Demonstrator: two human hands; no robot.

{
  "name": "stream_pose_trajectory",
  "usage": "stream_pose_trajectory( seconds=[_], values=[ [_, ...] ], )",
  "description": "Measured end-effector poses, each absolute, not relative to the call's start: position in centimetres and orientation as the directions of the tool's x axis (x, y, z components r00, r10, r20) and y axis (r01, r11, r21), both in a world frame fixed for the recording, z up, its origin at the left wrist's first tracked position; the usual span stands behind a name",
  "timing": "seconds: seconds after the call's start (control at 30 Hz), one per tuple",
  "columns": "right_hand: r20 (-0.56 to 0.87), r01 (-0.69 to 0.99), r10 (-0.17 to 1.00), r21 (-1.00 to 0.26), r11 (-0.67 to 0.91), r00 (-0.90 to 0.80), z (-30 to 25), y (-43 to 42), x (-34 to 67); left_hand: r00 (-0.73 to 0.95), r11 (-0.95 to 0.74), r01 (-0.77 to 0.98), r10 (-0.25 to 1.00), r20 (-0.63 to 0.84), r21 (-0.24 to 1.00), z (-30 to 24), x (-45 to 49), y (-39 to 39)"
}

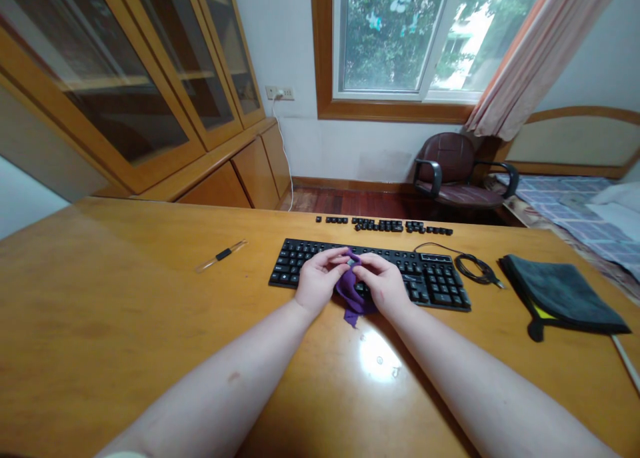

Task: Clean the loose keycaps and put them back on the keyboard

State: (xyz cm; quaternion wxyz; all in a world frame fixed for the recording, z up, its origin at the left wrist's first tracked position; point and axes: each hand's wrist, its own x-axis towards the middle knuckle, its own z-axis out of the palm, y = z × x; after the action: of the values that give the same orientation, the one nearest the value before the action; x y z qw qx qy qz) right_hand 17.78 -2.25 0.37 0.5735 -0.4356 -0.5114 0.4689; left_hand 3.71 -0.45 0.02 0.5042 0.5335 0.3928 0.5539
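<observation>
Both hands meet over the middle of a black keyboard (445,291) that lies flat on the desk. My left hand (320,278) pinches a purple cloth (353,298) from the left, fingers closed. From the right, my right hand (385,283) grips the same cloth with thumb and fingers. A small pale patch shows between the fingertips, too small to name. The cloth's loose end hangs over the keyboard's front edge onto the desk. Some key positions on the keyboard lack caps, and the hands hide its centre.
Loose black keycaps (380,225) lie in rows along the desk's (150,325) far edge. A slim clear tool with a black grip (223,253) is at left. Right of the keyboard are its coiled cable (475,269) and a folded grey cloth (565,291). An armchair (453,165) stands beyond.
</observation>
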Motion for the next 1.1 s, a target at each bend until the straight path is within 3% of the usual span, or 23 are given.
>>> stream_pose_trajectory(
  seconds=[0.33, 0.5, 0.7, 0.83, 1.1],
  values=[
    [0.200, -0.054, 0.974, -0.977, 0.207, 0.105, 0.21, -2.12, 18.01, 0.145, -0.158, -0.126, 0.974, 0.176, 0.979, -0.06, 3.45, -0.20],
    [0.192, -0.066, 0.975, -0.978, 0.200, 0.116, 0.27, -2.09, 17.75, 0.167, -0.229, -0.147, 0.953, 0.253, 0.962, -0.51, 3.50, 0.08],
    [0.115, -0.093, 0.989, -0.988, 0.124, 0.096, -0.01, -2.03, 17.63, 0.084, -0.427, 0.138, 0.904, 0.419, 0.893, -0.86, 3.28, -0.18],
    [0.081, -0.114, 0.994, -0.990, 0.089, 0.073, -0.28, -1.80, 17.63, 0.132, -0.518, 0.341, 0.852, 0.506, 0.784, -0.58, 2.89, -0.37],
    [0.062, -0.071, 0.997, -0.995, 0.065, 0.046, 0.24, -2.04, 17.59, 0.237, -0.583, 0.402, 0.811, 0.534, 0.706, -0.64, 2.82, -0.68]
  ],
)
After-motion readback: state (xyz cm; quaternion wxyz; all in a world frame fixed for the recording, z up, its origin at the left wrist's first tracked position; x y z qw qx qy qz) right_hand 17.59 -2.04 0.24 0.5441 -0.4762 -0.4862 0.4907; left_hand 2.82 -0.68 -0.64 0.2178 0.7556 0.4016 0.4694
